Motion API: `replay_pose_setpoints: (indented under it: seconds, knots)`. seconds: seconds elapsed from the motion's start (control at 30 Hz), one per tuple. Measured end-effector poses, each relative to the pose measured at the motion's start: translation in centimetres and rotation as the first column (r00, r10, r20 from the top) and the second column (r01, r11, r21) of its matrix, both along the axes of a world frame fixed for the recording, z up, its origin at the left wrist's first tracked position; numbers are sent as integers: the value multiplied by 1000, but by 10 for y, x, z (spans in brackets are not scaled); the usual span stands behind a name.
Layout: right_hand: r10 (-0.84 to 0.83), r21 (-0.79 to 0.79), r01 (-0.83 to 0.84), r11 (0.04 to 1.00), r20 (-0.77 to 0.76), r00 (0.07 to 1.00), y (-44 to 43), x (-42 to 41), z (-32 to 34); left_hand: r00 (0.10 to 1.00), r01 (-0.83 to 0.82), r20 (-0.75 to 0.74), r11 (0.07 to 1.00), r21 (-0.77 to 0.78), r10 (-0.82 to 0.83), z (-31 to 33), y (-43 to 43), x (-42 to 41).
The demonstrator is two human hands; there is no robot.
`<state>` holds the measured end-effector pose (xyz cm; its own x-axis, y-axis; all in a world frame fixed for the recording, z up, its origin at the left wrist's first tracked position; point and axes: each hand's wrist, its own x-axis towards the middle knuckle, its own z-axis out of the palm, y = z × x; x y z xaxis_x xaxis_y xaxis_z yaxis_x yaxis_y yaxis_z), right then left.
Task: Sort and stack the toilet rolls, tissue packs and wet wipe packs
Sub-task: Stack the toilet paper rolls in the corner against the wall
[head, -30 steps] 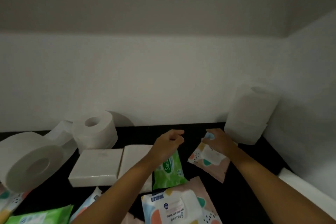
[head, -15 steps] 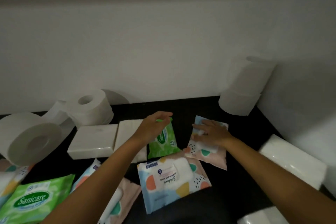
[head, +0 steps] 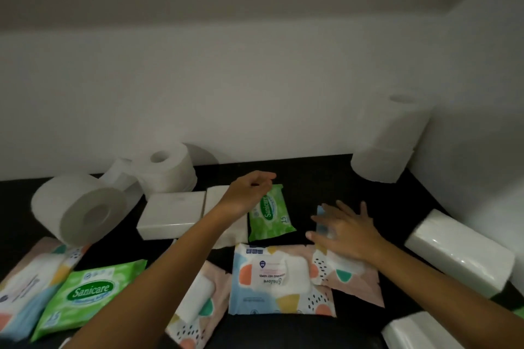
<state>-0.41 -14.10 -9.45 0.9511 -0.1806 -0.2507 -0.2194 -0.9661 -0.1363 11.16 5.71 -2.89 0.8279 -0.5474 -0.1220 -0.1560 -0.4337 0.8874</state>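
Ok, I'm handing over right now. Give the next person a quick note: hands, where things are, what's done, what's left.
Left hand: pinching the top edge of the small green wipe pack.
Right hand: open, flat on a pastel wipe pack.
Done: toilet rolls stacked in the far right corner.
Left: two loose rolls far left, white tissue packs on both sides, wipe packs scattered along the near edge.

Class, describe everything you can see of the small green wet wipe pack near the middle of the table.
The small green wet wipe pack is a glossy soft pouch printed "Sanicare" and "15". It lies flat and slightly askew on the black table. The left hand covers its upper corner; whether it pinches it, I cannot tell.
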Motion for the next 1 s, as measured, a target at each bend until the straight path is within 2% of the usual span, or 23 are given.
replay_pose_setpoints:
  seconds: [0.17,0.3,0.4,0.53,0.6,0.67,0.77,0.87,0.93,1.0]
  knots:
    - [-14,217,-28,976,192,981,39,54,40,994,-103,36,991,-91,107,13,39,25]
    - [-17,320,-140,937,442,897,79,105,69,961,-254,59,948,-193,270,21,79,50]
    - [-71,417,-164,894,493,867,112,145,80,903,-388,85,887,-251,420,20,109,68]
    - [-198,617,-100,780,395,897,155,190,75,808,-562,39,789,-247,588,11,142,98]
    - [-256,710,-49,702,316,914,171,209,68,787,-607,34,783,-137,616,4,154,116]
    - [-324,811,25,585,205,924,186,226,61,767,-640,21,767,-40,641,-3,158,129]
    - [-388,890,157,429,25,921,204,246,49,746,-666,-41,745,-42,665,-12,152,139]
    - [-403,916,255,310,-116,908,218,259,39,695,-715,-204,692,-97,690,-20,148,152]
    - [-395,915,275,296,-144,907,225,263,33,664,-730,-285,681,-51,691,-24,149,159]
    - [-389,903,258,344,-113,914,229,265,29,671,-711,-314,703,-18,672,-29,151,162]
